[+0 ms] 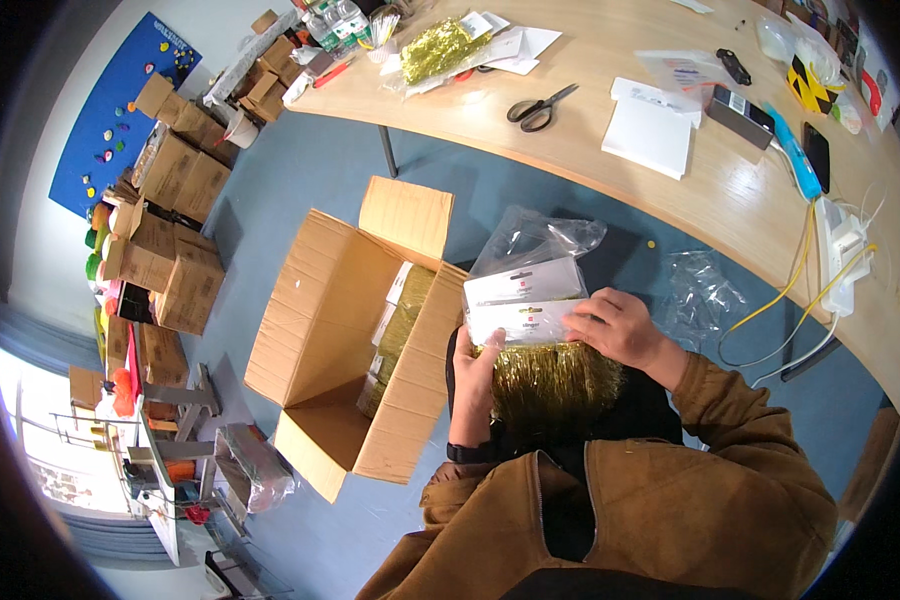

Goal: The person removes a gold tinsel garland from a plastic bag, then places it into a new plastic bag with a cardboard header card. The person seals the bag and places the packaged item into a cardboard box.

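Gold tinsel garlands (559,382) with white header cards (525,321) rest on my lap, partly in a clear plastic bag (536,232). My left hand (480,360) grips the left end of the front card, thumb on top. The fingers of my right hand (607,319) lie on that card's right end. A second white card shows just behind the first. To the left, an open cardboard box (420,375) on the floor holds several gold tinsel packs (405,322) with white cards along its right inner side.
The wooden table (457,112) ahead bears black scissors (540,109), white cards (649,139), bagged gold tinsel (442,49), a phone (816,156) and a power strip (838,255) with hanging cables. Stacked cardboard boxes (187,285) stand at the left. A crumpled clear bag (701,292) lies right of my hands.
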`<state>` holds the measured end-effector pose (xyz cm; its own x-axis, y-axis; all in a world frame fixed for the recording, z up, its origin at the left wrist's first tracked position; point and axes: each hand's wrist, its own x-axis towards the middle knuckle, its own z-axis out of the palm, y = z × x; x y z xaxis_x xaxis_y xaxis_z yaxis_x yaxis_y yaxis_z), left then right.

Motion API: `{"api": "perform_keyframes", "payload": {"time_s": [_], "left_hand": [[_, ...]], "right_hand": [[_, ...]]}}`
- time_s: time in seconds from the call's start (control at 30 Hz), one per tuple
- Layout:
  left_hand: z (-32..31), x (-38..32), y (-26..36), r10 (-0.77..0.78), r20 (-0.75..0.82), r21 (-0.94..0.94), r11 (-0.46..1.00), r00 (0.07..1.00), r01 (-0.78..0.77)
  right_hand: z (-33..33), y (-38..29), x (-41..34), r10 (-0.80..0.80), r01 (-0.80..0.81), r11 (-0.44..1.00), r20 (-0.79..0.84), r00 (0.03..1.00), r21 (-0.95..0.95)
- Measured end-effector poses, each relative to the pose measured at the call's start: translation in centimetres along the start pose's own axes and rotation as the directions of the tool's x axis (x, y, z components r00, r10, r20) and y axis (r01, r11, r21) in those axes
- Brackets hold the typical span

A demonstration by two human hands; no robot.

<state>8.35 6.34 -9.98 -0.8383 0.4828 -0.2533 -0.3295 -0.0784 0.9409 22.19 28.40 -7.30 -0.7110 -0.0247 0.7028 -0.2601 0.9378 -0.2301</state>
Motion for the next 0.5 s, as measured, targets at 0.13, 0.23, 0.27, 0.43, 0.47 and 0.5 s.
{"api": "perform_keyframes", "payload": {"time_s": [0.13, 0.23, 0.27, 0.43, 0.47, 0.5], "left_hand": [[0.4, 0.0, -0.3, 0.044, -0.001, 0.029, 0.999, 0.999, -0.044], [0.9, 0.1, -0.5, 0.1, 0.005, 0.036, 0.994, 0.995, -0.1], [1.1, 0.1, -0.5, 0.109, 0.002, 0.049, 0.993, 0.994, -0.109], [1.5, 0.3, -0.8, 0.2, 0.006, 0.117, 0.973, 0.98, -0.2], [1.5, 0.3, -0.9, 0.199, 0.007, 0.136, 0.971, 0.98, -0.198], [1.5, 0.3, -1.1, 0.205, 0.011, 0.159, 0.966, 0.979, -0.204]], "right_hand": [[0.0, -0.2, -0.1, 0.044, -0.047, 0.996, 0.033, 0.998, 0.082], [0.5, -0.9, -0.1, 0.167, -0.177, 0.98, 0.103, 0.981, 0.094], [0.6, -1.2, -0.1, 0.205, -0.218, 0.972, 0.138, 0.969, 0.086], [1.7, -2.5, 0.3, 0.22, -0.225, 0.974, 0.105, 0.97, 0.04], [1.9, -2.7, 0.4, 0.222, -0.227, 0.973, 0.091, 0.971, 0.049], [2.1, -2.8, 0.4, 0.224, -0.228, 0.972, 0.078, 0.972, 0.057]]}}
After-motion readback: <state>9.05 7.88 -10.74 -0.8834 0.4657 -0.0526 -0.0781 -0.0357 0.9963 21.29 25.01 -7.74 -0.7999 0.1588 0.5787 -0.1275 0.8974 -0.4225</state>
